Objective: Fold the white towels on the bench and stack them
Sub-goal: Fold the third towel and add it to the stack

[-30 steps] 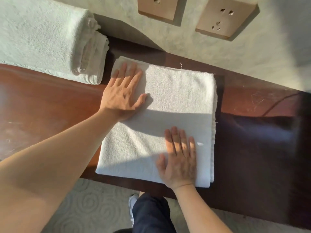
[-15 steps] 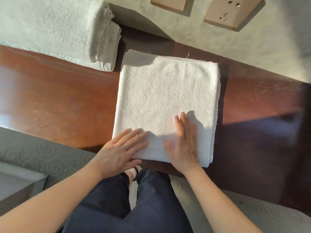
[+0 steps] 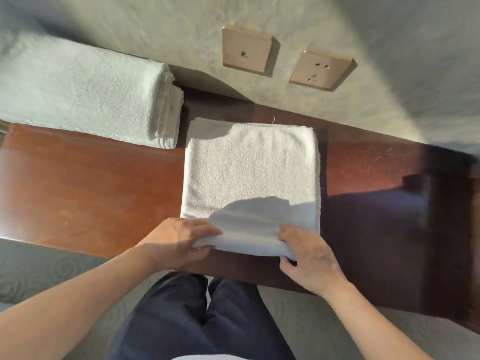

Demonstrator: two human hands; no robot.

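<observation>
- While the folded white towel [image 3: 250,175] lies flat on the reddish-brown wooden bench [image 3: 91,193], both hands hold its near edge, which is lifted a little off the wood.
- The left hand [image 3: 179,240] has its grip pinched on the towel's near left corner: fingers lie curled over the top of the cloth and the thumb sits below the edge.
- The right hand [image 3: 309,258] has its grip pinched on the near right corner, fingertips on top of the fold and the thumb tucked under it.
- Between the two grips the near edge forms a thick, rounded roll of several layers, raised just above the bench's front edge.
- Beyond the grips, the rest of the towel stretches away toward the wall [image 3: 155,35], its far hem lying close to the back of the bench with a loose thread sticking up.
- A shadow falls across the near part of the towel, just ahead of the hands; the middle of the cloth is in sunlight.
- To the far left, a stack of folded white towels [image 3: 83,94] rests on the bench, its folded edges facing the held towel; the two are near but apart.
- Two gold-coloured wall sockets [image 3: 246,50] sit on the wall above the bench.
- Dark trousers [image 3: 202,315] show at the bottom, over a patterned carpet [image 3: 39,268].
</observation>
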